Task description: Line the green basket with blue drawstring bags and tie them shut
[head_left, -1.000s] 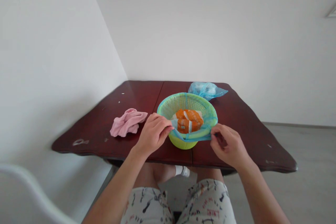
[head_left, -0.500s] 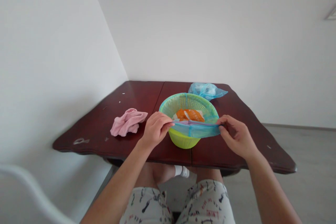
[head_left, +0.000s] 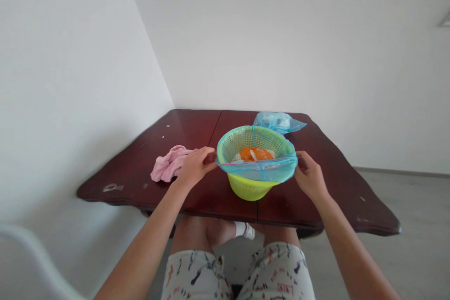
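Pale, plain walls [head_left: 281, 37] meet at a corner behind a dark red, glossy surface [head_left: 337, 192] with wavy edges and a straight seam. A light grey floor [head_left: 415, 211] shows on the right. The yellow-green perforated basket [head_left: 249, 191] stands upright near the front edge of the surface. Translucent blue film [head_left: 276, 171] covers the rim of the basket and hangs over its front wall. An orange-and-white item [head_left: 256, 154] lies inside the basket, partly hidden by the film.

Left hand [head_left: 212, 158]: fingers bent, fingertips at the left edge of the film; whether they pinch it cannot be determined. Right hand [head_left: 299, 159]: fingers curled, fingertips against the right edge of the film; a firm grip cannot be confirmed.

A crumpled pink cloth [head_left: 168, 166] lies left of the basket, partly behind the left hand. A blue plastic bag [head_left: 277, 122] with whitish contents rests behind the basket, towards the right
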A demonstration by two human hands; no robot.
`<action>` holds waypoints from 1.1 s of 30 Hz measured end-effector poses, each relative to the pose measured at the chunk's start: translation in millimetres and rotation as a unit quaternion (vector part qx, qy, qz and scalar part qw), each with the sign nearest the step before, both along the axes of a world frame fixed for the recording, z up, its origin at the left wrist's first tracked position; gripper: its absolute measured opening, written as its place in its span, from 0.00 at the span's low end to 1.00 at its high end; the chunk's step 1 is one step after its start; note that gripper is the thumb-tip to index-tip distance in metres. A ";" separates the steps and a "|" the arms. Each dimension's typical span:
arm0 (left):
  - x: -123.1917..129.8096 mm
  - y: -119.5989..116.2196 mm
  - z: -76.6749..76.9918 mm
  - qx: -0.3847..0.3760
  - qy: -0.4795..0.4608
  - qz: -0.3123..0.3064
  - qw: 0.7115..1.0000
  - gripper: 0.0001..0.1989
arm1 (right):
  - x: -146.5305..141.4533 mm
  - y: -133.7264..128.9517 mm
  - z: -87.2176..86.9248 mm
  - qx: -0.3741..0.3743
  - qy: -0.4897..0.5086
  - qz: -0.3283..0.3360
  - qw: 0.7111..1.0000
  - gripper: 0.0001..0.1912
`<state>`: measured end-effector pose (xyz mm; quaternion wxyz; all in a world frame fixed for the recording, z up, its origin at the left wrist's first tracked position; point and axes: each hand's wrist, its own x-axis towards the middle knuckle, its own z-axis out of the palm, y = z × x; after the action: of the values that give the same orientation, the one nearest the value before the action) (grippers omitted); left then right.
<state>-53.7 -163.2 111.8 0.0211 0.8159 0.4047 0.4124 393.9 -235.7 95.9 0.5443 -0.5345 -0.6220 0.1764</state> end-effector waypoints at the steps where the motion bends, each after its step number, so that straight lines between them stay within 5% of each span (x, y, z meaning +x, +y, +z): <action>1: 3.8 2.2 -5.9 -0.046 -0.041 -0.003 0.998 0.18 | -3.3 2.8 -2.4 -0.003 0.021 0.010 1.000 0.09; 5: 21.9 10.2 -20.7 -0.139 -0.185 -0.086 0.969 0.30 | -15.2 11.4 -7.1 0.034 0.094 0.024 0.995 0.15; 15: 52.2 60.3 -18.9 -0.201 -0.347 -0.152 0.904 0.26 | -16.8 41.1 -5.7 0.026 0.181 0.042 0.982 0.21; 20: 52.8 83.8 -10.8 -0.191 -0.372 -0.137 0.898 0.19 | -18.0 56.9 1.4 -0.007 0.211 0.078 0.974 0.25; 25: 54.0 102.6 1.9 -0.189 -0.423 -0.120 0.878 0.26 | -18.5 72.4 14.5 -0.007 0.236 0.085 0.968 0.27; 33: 62.6 106.2 25.2 -0.211 -0.464 -0.153 0.847 0.30 | -11.2 77.5 31.6 0.017 0.251 0.010 0.968 0.26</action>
<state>8.9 -56.9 137.0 0.4403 0.5573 0.2951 0.6391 382.6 -158.2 127.6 0.6901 -0.4577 -0.4739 0.2994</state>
